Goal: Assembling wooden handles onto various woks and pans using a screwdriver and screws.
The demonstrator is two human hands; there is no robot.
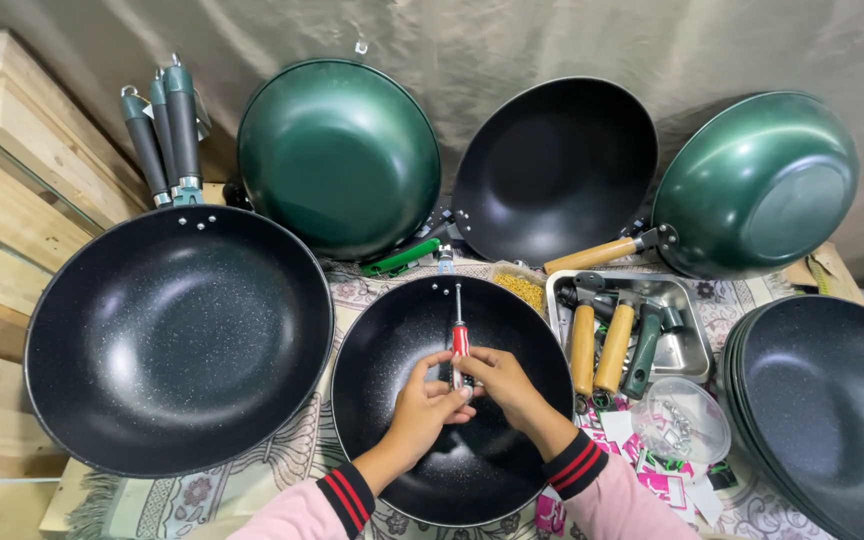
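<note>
A small black speckled wok (407, 340) lies face up at the middle of the bench (192, 495), on a patterned cloth; its inner surface is dark with fine pale flecks, and two rivets show at its far rim. Over its middle both hands meet on a screwdriver (459, 335) with a red handle and a thin metal shaft that points away towards the far rim; the left hand (422, 408) has its fingers closed round the lower end of the handle, and the right hand (502, 385) pinches the handle from the other side, fingers together on it. Both sleeves are pink with black cuffs striped in red.

To the left a larger black speckled wok (177, 340) sits with three grey-green handles rising behind it; against the back wall lean a green wok (337, 155) bottom out, a black wok (557, 165) and another green wok (757, 180) with a wooden handle; a stack of black woks (832, 400) stands at the right. A metal tray (687, 350) just right of the small wok holds wooden and green handles; near it lies a clear plastic bag (682, 420) of small metal parts, and under it lie pink and white paper labels (652, 480), flat and scattered.
</note>
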